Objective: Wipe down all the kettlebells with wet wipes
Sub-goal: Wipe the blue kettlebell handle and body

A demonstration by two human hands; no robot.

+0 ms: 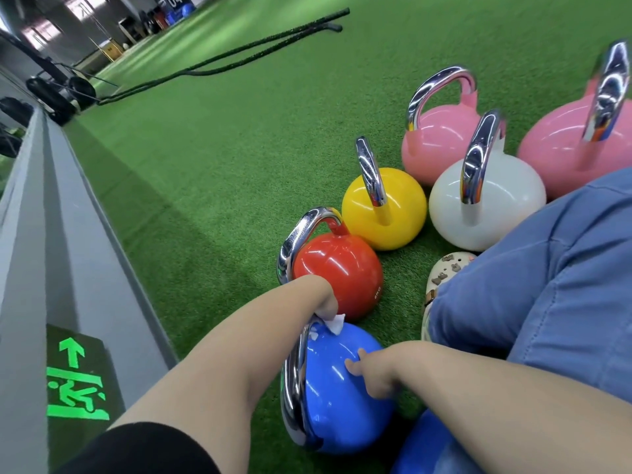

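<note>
Several kettlebells with chrome handles stand on green turf. Nearest is a blue kettlebell (338, 395). My left hand (323, 299) grips a white wet wipe (336, 323) against the far end of its chrome handle, where handle meets ball. My right hand (371, 372) rests on the blue ball's right side, fingers spread on it. Behind it stand a red kettlebell (342, 268), a yellow kettlebell (386, 206), a white kettlebell (489, 203) and two pink kettlebells (441, 138) (574, 148). A second blue kettlebell (427, 446) shows partly at the bottom edge.
My bent knee in blue trousers (547, 285) and a cream clog (444, 271) lie right of the kettlebells. A grey ledge (51, 234) with a green exit sign (77, 381) runs along the left. Black battle ropes (222, 63) lie on the turf farther off.
</note>
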